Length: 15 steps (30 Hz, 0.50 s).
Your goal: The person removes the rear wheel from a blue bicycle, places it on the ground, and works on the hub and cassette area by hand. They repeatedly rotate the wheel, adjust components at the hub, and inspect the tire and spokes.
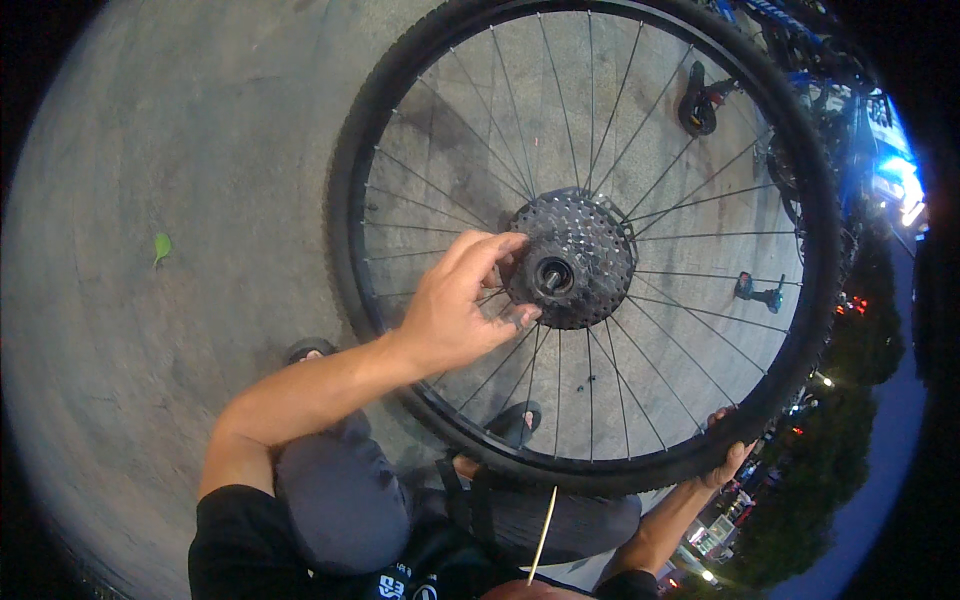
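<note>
A bicycle wheel [352,165] with a black knobby tyre and thin dark spokes stands in front of me, tilted so its hub side faces up. At its centre sits a dark cassette [595,240] of stacked cogs, with a round hub opening and axle end [553,279] in the middle. My left hand [455,300] reaches over the spokes, its curled fingers and thumb set on the left side of the cassette's smaller cogs. Down at the lower right of the wheel, my right hand [730,458] is wrapped round the tyre and rim, its palm partly hidden.
Concrete floor [200,330] lies around, with a green leaf [162,247] on it. Through the spokes show a black-and-red object [698,100] and a small dark tool-like object [760,290]. Blue bicycles [800,25] stand at the upper right. My knee [345,490] and sandalled foot [515,424] are close below.
</note>
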Each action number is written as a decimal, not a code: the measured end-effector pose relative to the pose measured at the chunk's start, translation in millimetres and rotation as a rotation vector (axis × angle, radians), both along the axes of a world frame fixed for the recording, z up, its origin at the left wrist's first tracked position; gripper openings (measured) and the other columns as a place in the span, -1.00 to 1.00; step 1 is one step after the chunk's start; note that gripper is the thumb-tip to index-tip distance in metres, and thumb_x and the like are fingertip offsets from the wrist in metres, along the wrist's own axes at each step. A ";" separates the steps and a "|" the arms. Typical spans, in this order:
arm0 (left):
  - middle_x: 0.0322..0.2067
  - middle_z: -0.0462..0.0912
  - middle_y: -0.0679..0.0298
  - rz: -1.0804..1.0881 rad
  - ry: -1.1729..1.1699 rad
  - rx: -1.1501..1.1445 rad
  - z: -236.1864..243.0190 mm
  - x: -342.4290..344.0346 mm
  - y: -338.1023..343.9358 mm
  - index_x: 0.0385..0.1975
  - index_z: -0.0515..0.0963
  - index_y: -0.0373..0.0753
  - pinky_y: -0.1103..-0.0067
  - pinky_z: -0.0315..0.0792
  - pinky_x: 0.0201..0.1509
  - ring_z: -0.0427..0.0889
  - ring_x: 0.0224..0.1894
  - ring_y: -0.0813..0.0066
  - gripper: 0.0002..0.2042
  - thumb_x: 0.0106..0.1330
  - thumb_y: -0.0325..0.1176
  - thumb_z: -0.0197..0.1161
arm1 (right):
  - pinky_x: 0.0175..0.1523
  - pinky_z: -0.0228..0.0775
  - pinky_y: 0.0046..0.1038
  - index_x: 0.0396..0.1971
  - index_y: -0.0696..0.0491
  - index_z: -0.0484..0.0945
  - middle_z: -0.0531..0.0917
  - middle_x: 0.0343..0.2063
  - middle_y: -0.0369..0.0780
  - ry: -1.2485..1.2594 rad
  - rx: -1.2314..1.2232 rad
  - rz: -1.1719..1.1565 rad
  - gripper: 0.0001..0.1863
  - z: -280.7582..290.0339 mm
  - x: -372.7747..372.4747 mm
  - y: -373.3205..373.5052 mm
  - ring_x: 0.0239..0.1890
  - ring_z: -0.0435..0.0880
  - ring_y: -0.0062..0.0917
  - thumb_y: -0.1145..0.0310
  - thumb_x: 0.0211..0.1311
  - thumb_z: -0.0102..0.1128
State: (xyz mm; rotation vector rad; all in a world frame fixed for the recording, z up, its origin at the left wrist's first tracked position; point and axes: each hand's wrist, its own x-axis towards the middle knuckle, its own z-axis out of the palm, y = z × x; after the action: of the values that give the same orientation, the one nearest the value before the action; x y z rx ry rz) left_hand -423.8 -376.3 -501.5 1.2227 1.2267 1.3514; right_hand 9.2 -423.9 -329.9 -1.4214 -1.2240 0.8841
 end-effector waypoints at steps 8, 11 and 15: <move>-0.13 0.48 0.26 0.015 0.015 0.010 0.6 6.6 -0.5 0.17 0.44 -0.26 0.62 0.44 -0.26 0.46 -0.30 0.57 -0.31 -0.05 -0.42 0.57 | -0.13 0.47 -0.29 0.21 0.17 0.27 0.52 -0.13 -0.03 -0.026 0.025 0.023 -0.24 0.1 -7.1 1.8 -0.16 0.57 -0.26 0.10 0.10 0.36; -0.12 0.48 0.26 0.021 0.012 0.007 -0.9 8.4 -2.4 0.16 0.44 -0.27 0.62 0.45 -0.26 0.47 -0.29 0.57 -0.32 -0.05 -0.42 0.57 | -0.13 0.48 -0.29 0.22 0.16 0.26 0.53 -0.13 -0.02 -0.038 0.016 0.074 -0.24 0.4 -3.0 2.9 -0.16 0.56 -0.27 0.09 0.11 0.35; -0.11 0.48 0.26 0.012 0.009 -0.015 -0.5 9.5 -4.5 0.14 0.46 -0.28 0.61 0.46 -0.26 0.48 -0.30 0.56 -0.34 -0.04 -0.43 0.56 | -0.12 0.47 -0.31 0.23 0.16 0.26 0.53 -0.13 -0.01 -0.021 0.008 0.060 -0.25 1.0 -5.4 2.1 -0.16 0.56 -0.28 0.10 0.13 0.33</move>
State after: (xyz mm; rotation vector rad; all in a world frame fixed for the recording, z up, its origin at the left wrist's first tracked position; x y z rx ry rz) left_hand -414.3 -380.9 -502.0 1.2135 1.2500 1.3446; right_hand 3.8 -421.8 -329.0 -1.3965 -1.2905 0.9059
